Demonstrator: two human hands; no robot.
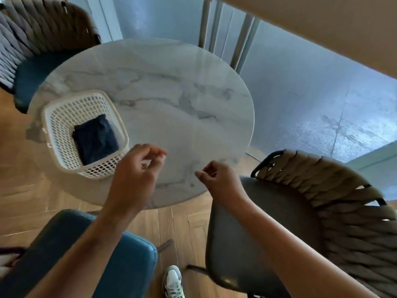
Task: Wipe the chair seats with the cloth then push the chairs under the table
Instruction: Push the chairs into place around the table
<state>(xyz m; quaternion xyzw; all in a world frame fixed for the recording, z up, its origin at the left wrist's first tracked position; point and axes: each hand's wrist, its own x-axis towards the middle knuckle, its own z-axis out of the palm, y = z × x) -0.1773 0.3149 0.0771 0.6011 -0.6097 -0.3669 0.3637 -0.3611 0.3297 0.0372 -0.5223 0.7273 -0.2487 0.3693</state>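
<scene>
I see both hands held over the near edge of the round marble counter (163, 100), neither gripping anything. My left hand (137, 171) is loosely curled, fingers bent with a gap to the thumb, just beside the white lattice basket (53, 117). My right hand (219, 179) is curled tighter, fingertips drawn in toward the palm, empty. The dark blue folded cloth (95, 139) lies inside the basket, which sits on the counter's left side. A grey-seated chair (264, 229) with a woven rope back stands at the right, pulled out from the counter. A blue-seated chair (129, 261) is below my left arm, also out. A third chair (40, 67) at the far left has its blue seat partly under the counter.
</scene>
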